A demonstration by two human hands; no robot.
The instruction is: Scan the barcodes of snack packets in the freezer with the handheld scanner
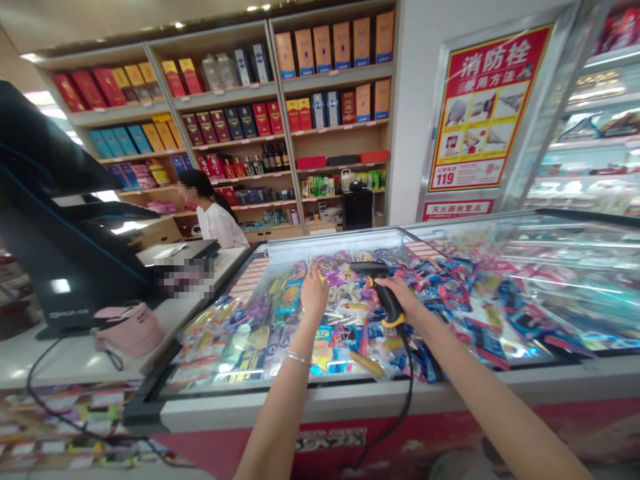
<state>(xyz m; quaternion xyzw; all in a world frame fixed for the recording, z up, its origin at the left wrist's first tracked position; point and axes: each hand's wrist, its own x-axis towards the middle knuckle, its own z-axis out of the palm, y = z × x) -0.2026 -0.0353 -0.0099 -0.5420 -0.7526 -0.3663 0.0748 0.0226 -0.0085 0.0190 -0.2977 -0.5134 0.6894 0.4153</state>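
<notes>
Being grasped in the right hand (404, 298), a black corded barcode scanner (391, 308) is held over bright plastic-wrapped packets (450, 313), while whether the pinched left hand (314, 295) holds anything cannot be told

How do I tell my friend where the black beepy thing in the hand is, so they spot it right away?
Find the long glass-topped freezer full of bright packets. Above it, a right hand grips a black scanner. Unlike the flat packets, it has a yellow band and a black cord hanging down past the freezer's front.
</notes>
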